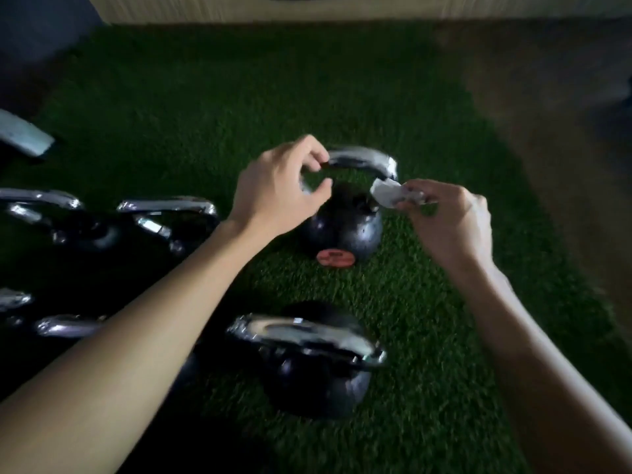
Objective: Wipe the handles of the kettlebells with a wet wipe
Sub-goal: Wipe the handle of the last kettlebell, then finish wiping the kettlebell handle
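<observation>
Two kettlebells stand apart from the rest in the head view, on green turf. The far bell sits mid-frame, with a red mark low on its near side. Its chrome handle arches above the ball, long axis running left to right across our view.

Our left hand curls thumb and forefinger round the handle's left end. Our right hand pinches a crumpled white wipe in closed fingers, just beside the handle's right corner; blur hides whether they touch.

The near bell stands between our forearms, handle also lying crosswise. More bells crowd the left side.

Turf lies open behind and right of the far bell, until it meets brown floor on the right and a pale panel at the far edge.
</observation>
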Available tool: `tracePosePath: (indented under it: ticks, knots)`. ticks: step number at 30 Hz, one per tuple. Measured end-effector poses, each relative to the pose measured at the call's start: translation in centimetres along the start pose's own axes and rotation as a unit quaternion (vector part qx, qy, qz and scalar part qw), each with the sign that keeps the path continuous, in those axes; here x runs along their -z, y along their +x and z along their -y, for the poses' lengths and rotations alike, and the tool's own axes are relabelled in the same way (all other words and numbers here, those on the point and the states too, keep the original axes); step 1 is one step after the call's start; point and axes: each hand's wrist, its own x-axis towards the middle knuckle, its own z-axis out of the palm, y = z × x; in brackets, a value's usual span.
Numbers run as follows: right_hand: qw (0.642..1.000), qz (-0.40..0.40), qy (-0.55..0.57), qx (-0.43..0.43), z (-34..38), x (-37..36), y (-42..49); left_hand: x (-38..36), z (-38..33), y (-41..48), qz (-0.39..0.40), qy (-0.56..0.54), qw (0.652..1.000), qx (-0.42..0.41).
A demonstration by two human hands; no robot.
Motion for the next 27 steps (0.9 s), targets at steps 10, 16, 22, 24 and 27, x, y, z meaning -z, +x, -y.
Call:
tracePosePath:
  ticks: [10,16,22,24,27]
  knots:
    - [0.945,0.158,-0.058,-0.282,6.0,16.0,-15.0,6.9,-13.5,-9.5,0.263,0.052,0.962,-0.054]
    - [0.875,0.111,-0.056,-0.468,10.6,30.1,-24.8,14.4,-26.4,-13.8,0.339,0.036,0.930,-0.139]
    - [0.808,0.036,-0.031,-0.587,11.4,42.4,-36.2,18.1,-39.5,-20.9,0.414,0.015,0.885,-0.212]
    - [0.790,0.026,-0.030,-0.612,10.8,45.2,-41.0,18.9,-43.2,-24.3,0.434,0.021,0.870,-0.232]
    - [0.769,0.003,-0.013,-0.639,9.3,48.3,-48.2,19.8,-48.1,-30.2,0.451,0.040,0.848,-0.275]
